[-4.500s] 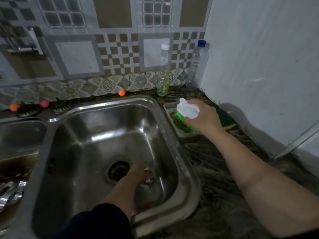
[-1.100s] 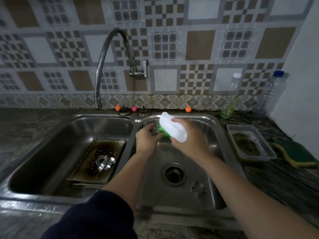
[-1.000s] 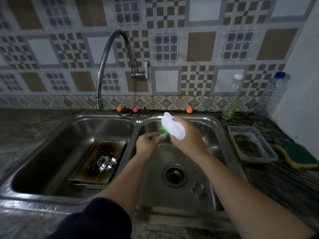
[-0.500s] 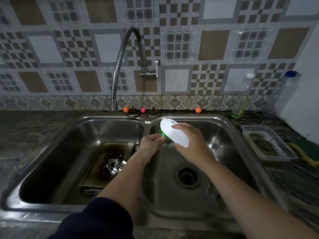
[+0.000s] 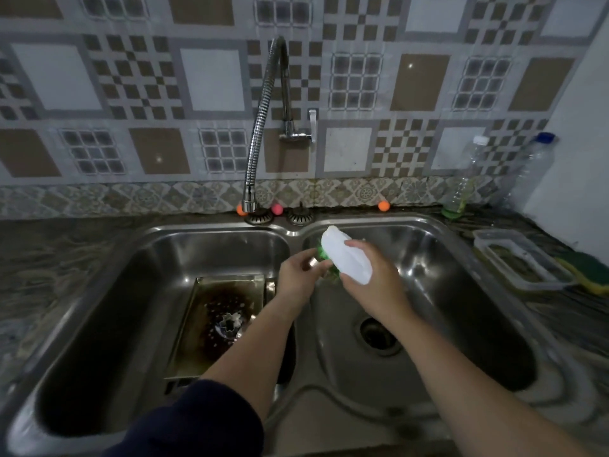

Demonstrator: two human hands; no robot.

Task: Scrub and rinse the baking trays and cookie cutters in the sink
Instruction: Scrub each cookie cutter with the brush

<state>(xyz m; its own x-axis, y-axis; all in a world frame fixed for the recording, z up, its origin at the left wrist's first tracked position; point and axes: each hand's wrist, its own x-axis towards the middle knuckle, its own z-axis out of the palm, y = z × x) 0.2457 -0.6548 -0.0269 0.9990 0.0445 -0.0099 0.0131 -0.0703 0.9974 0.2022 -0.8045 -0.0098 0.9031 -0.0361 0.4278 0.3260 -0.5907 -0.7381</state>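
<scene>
You are over a double sink [image 5: 296, 232] set in the dark surface [image 5: 59, 258], both arms out above the divider. The left basin holds a baking tray [image 5: 194, 324], flat on the bottom and stained dark, and one flower-shaped cutter [image 5: 231, 322] sits in it near the tray's right side. The right basin holds nothing you can see but its drain [image 5: 378, 334]. The tap [image 5: 260, 127] hangs over the back rim of the left basin, and no water shows from it.

Your right hand [image 5: 372, 282] has its grip closed round the white handle of a brush [image 5: 346, 255], green bristles turned toward your left hand [image 5: 298, 278]. That hand pinches a small metal piece [image 5: 313, 262] at the fingertips, likely a cutter, though it is too small to be sure.

The risks, as I judge them: a wet cutter held only at the fingertips could slip under the push of the bristles and drop into the right basin near the drain. Its thin edge could also nick your fingers if you scrub hard. With the tap aimed at the left basin, rinsing means a reach across the divider.

At the right edge of the surface, a clear tub [image 5: 520, 262] holds something dark, a sponge [image 5: 590, 268] lies beside it, and two bottles [image 5: 464, 179] stand in the back corner.
</scene>
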